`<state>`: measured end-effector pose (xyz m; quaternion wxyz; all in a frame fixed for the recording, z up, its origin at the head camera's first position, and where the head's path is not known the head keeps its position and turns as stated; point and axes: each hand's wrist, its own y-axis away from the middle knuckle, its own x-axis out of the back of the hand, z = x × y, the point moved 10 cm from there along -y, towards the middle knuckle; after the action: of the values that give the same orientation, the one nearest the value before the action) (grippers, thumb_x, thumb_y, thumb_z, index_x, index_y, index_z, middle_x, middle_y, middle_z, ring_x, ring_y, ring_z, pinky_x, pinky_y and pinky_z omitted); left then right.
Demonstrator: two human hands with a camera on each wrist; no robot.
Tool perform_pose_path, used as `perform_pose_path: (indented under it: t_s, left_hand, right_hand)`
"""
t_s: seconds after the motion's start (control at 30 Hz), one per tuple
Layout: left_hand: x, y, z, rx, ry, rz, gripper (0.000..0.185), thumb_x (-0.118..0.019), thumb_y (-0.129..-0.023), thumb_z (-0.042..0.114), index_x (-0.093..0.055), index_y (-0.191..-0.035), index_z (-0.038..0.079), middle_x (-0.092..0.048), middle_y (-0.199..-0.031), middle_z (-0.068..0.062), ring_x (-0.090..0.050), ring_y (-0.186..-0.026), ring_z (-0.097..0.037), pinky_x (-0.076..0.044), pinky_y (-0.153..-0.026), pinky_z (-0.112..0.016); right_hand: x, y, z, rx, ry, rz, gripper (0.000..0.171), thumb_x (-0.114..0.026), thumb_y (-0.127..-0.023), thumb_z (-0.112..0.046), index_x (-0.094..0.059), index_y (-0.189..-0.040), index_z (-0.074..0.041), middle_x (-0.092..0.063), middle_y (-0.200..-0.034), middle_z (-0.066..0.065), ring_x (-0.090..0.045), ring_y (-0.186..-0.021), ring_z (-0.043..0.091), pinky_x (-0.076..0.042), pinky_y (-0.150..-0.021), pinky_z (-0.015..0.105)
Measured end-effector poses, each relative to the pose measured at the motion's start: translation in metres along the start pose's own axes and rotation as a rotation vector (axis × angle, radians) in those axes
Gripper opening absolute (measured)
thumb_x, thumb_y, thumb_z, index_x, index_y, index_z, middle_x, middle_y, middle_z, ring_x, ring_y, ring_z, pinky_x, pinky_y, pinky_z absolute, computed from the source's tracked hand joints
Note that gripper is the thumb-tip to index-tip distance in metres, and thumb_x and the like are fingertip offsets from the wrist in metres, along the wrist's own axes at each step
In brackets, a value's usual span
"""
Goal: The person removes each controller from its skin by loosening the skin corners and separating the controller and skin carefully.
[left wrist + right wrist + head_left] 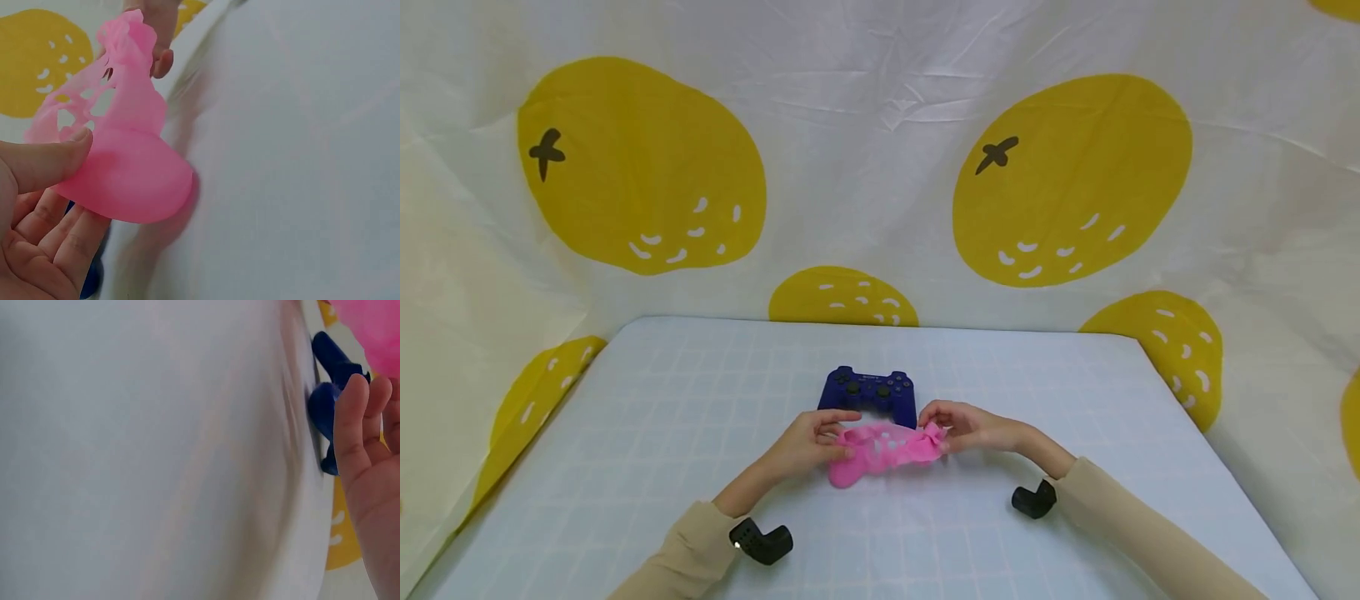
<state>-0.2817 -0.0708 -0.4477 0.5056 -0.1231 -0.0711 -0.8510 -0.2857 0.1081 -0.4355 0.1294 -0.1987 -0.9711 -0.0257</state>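
A limp pink silicone controller cover [848, 468] with cut-out holes is stretched between the two hands, over the table in front of a dark blue game controller [832, 392]. My left hand [805, 443] pinches the cover's left end, the thumb on top and the fingers beneath, as the left wrist view shows. One smooth rounded grip of the cover [134, 178] hangs past the thumb. At the other end, my right hand [973, 427] pinches a bunched, crumpled part. In the right wrist view, the cover [382, 337] shows only at the top corner, above the fingers.
The controller lies on a table [625, 467] with a pale checked cloth, just beyond the hands. Behind and beside the table hangs a white curtain [857, 167] with big yellow fruit prints. A black wrist camera [762, 543] sits on the left sleeve, another [1034, 500] on the right.
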Motion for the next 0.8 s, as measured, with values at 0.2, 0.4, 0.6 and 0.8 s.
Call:
perform_pose_path:
  t_s: [0.2, 0.4, 0.6, 0.8]
  left_hand:
    - [-0.007, -0.002, -0.004, 0.033, 0.047, -0.051, 0.053, -0.075, -0.08, 0.006, -0.056, -0.128, -0.009, -0.062, -0.121, -0.026, -0.067, -0.092, -0.013, -0.054, -0.081, -0.02]
    - [-0.017, -0.001, -0.006, 0.076, 0.036, -0.136, 0.048, -0.072, -0.085, 0.017, -0.059, -0.127, -0.002, -0.063, -0.123, -0.02, -0.061, -0.092, -0.012, -0.052, -0.079, -0.02]
    - [-0.017, 0.003, -0.007, 0.108, 0.05, -0.12, 0.04, -0.067, -0.089, 0.017, -0.062, -0.119, -0.008, -0.07, -0.093, -0.009, -0.058, -0.076, -0.008, -0.052, -0.065, -0.02]
    - [-0.015, 0.002, -0.01, 0.157, 0.039, -0.088, 0.029, -0.064, -0.091, 0.026, -0.063, -0.099, -0.002, -0.058, -0.077, 0.005, -0.053, -0.072, -0.008, -0.051, -0.064, -0.023]
  right_hand:
    - [0.002, -0.005, 0.001, 0.004, 0.063, 0.05, 0.036, -0.067, -0.087, -0.002, -0.051, -0.118, 0.005, -0.053, -0.114, 0.004, -0.049, -0.102, 0.005, -0.051, -0.083, 0.021]
    - [-0.001, -0.008, 0.0, 0.042, 0.084, 0.059, 0.029, -0.062, -0.091, -0.002, -0.052, -0.116, 0.006, -0.055, -0.115, 0.011, -0.052, -0.104, 0.004, -0.052, -0.087, 0.021]
    - [0.0, -0.007, 0.005, 0.003, 0.069, 0.078, 0.028, -0.062, -0.092, -0.006, -0.053, -0.116, 0.005, -0.056, -0.114, 0.0, -0.052, -0.099, 0.002, -0.051, -0.085, 0.019]
    - [-0.001, -0.004, 0.006, -0.01, 0.043, 0.082, 0.025, -0.059, -0.093, -0.004, -0.052, -0.115, 0.005, -0.056, -0.109, -0.004, -0.051, -0.098, 0.003, -0.05, -0.084, 0.02]
